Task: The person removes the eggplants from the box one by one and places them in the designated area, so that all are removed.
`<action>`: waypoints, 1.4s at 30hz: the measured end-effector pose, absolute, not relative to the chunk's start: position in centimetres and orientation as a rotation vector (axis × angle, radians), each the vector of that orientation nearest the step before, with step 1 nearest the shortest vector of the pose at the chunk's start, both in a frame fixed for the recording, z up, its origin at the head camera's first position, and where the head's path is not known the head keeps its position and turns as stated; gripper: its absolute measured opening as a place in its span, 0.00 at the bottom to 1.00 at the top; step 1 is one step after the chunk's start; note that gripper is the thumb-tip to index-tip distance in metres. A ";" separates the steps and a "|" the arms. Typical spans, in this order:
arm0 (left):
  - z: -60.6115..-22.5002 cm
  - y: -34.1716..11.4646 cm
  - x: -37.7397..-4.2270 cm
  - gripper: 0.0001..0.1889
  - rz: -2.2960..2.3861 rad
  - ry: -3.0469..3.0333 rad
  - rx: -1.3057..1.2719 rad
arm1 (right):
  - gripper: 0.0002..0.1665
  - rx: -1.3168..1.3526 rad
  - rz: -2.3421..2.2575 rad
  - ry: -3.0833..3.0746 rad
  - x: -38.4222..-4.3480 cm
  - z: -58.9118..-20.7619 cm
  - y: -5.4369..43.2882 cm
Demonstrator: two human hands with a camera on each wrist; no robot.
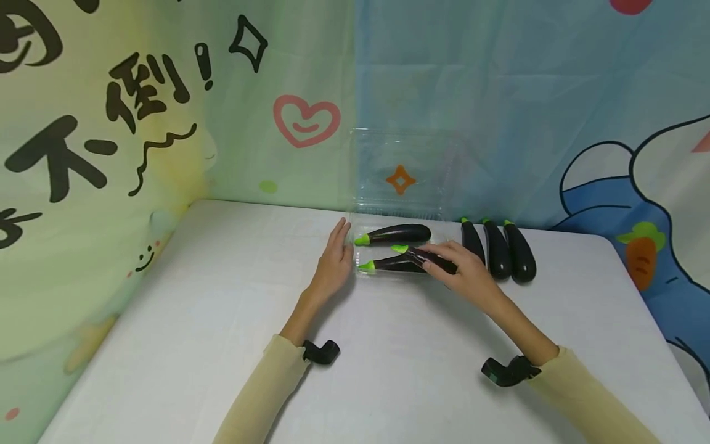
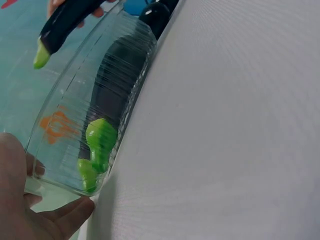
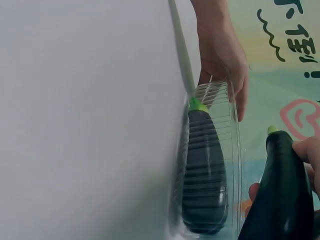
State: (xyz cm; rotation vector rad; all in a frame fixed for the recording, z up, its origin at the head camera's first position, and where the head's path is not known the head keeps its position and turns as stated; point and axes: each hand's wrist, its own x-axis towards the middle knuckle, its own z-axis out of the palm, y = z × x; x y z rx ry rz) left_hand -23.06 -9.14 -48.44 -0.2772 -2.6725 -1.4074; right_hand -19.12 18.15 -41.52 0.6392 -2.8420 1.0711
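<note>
On the white table [image 1: 222, 302], the left hand [image 1: 333, 264] touches the clear plastic box [image 1: 374, 253] at nine o'clock with straight fingers, maybe to stop it sliding. At four o'clock, the right hand [image 1: 468, 268] pinches a dark eggplant [image 1: 442, 262] over the box, its green end toward ten, perhaps to match the others. Inside, one eggplant [image 1: 391, 264] lies near six and another [image 1: 402, 234] near twelve, both green ends toward nine. Three more eggplants [image 1: 497, 251] lie outside at three, side by side. The clear lid [image 1: 427, 198] stands up at twelve.
</note>
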 end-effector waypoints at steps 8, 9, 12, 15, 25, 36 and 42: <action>-48.4 -9.0 -23.1 0.27 -1.410 -2.673 -0.275 | 0.22 0.453 1.074 -2.848 -17.1 -42.0 19.6; -48.4 -9.1 -23.1 0.27 -1.407 -2.670 -0.276 | 0.23 0.442 1.078 -2.847 -17.0 -42.1 19.8; -48.4 -9.0 -23.1 0.27 -1.402 -2.664 -0.278 | 0.25 0.416 1.105 -2.844 -16.5 -42.4 20.3; -48.4 -9.0 -23.1 0.27 -1.406 -2.667 -0.274 | 0.26 0.394 1.145 -2.826 -16.0 -42.6 20.6; -48.5 -9.1 -23.1 0.27 -1.415 -2.669 -0.281 | 0.26 0.281 1.143 -2.748 -14.0 -43.0 21.6; -48.3 -9.2 -23.2 0.27 -1.410 -2.662 -0.277 | 0.27 0.169 1.198 -2.650 -12.4 -43.5 22.2; -48.3 -9.1 -23.1 0.27 -1.419 -2.673 -0.278 | 0.27 0.057 1.278 -2.669 -11.7 -43.6 22.5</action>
